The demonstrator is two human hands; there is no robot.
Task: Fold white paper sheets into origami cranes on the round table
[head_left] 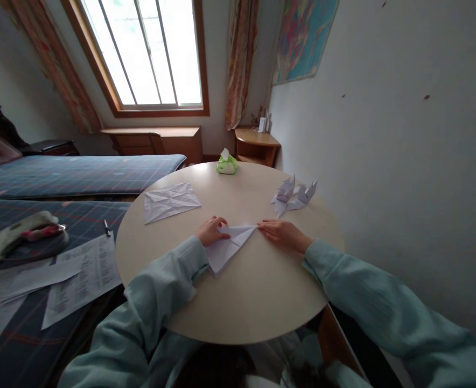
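Note:
A partly folded white paper lies on the round beige table, pointed toward the right. My left hand presses down on its upper left part with curled fingers. My right hand rests flat by the paper's pointed tip, fingertips touching it. Both arms wear pale blue-green sleeves.
A creased, unfolded white sheet lies at the table's left. Folded paper figures sit at the right, near the wall. A green tissue pack stands at the far edge. Left of the table, a bed holds printed papers, a pen and a pouch.

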